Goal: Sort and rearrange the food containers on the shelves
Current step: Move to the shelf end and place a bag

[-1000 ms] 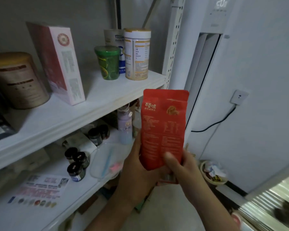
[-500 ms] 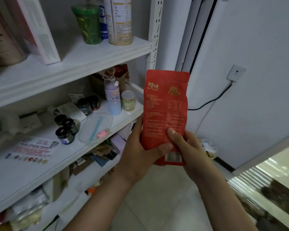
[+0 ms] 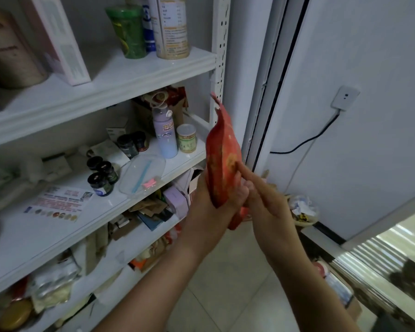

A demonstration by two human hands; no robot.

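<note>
A red snack pouch (image 3: 222, 156) stands upright in front of the white shelving unit, turned edge-on toward me and blurred. My left hand (image 3: 209, 212) grips its lower part from the left. My right hand (image 3: 261, 195) presses flat against the pouch's right face, fingers stretched out along it. On the middle shelf (image 3: 173, 164) behind the pouch stand a lilac bottle (image 3: 164, 135), a small green-labelled jar (image 3: 187, 138) and several dark jars (image 3: 103, 173).
The top shelf (image 3: 120, 77) carries a green cup (image 3: 128, 32), a tall cream tin (image 3: 171, 27), a pink-and-white box (image 3: 62, 41) and a brown canister (image 3: 10, 51). Lower shelves are cluttered. A white appliance column and a wall socket (image 3: 344, 98) stand to the right; a bowl of wrappers (image 3: 302, 209) sits on the floor.
The pouch has been turned from facing me flat to edge-on. My right hand has shifted from gripping its bottom to lying flat on its side. The view has dipped lower.
</note>
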